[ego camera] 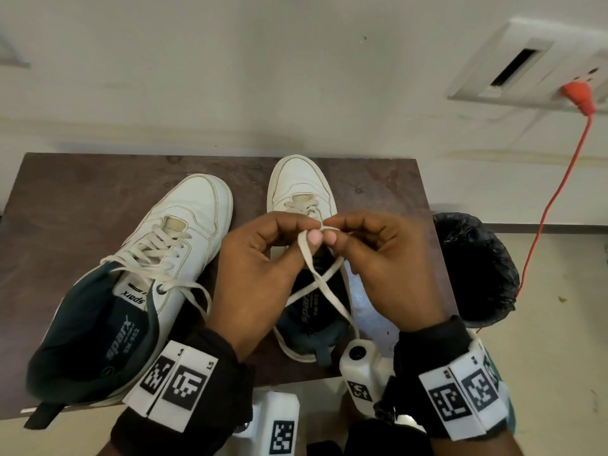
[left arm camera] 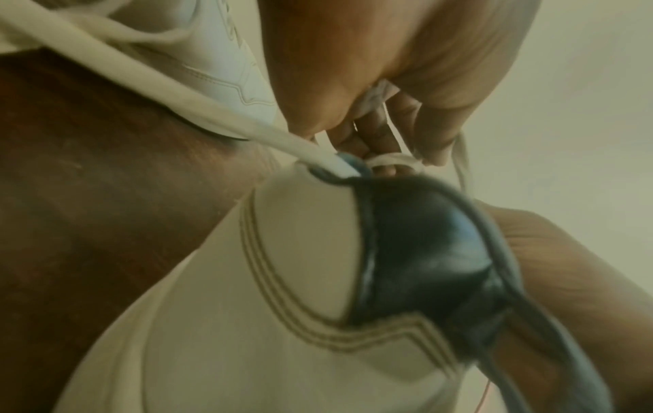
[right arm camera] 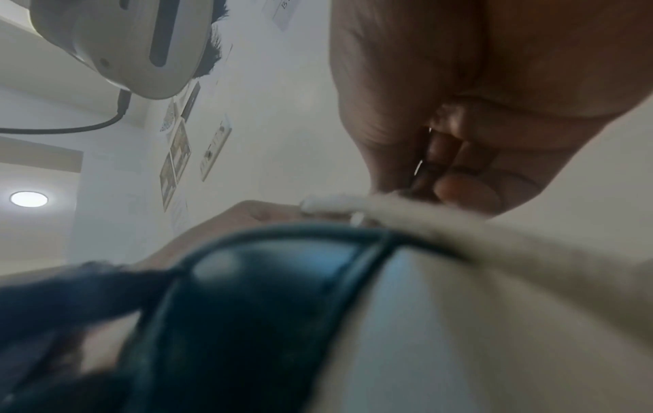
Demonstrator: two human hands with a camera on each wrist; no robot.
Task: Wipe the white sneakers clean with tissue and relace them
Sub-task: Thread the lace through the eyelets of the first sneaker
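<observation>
Dark table (ego camera: 82,192) carries both white sneakers, left sneaker (ego camera: 184,218) laced and lying beside right sneaker (ego camera: 297,179), above which left hand (ego camera: 256,268) and right hand (ego camera: 388,261), thumbs nearly touching, pinch the crossed lace (ego camera: 317,278) between curled fingertips.

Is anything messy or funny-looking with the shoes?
A little. The left sneaker lies slanted, not lined up with the right sneaker, and its lace ends trail loose, untied. The left hand and right hand pinch the right sneaker's lace. Nothing looks spilled or broken.
</observation>
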